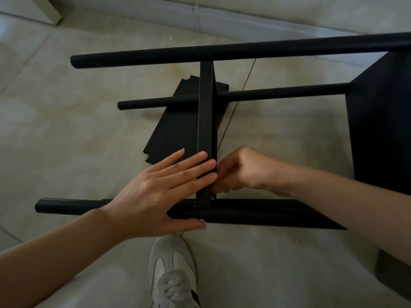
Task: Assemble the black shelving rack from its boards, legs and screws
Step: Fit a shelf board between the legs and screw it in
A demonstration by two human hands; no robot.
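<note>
Pale tiled floor [66, 134] bears the rack [244, 214]; loose board [175, 121]; shoe [172, 272].

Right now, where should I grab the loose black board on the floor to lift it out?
Grip the loose black board at its near-left notched edge, coming from the left. It lies flat under the middle leg and upright shelf, so only that side is open; probably slide it out before lifting.

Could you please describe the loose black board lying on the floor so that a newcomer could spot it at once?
Find the rack's upright middle board. Beneath it, flat on the tiled floor, lies the loose board, the only one unattached, with notched corners.
</note>
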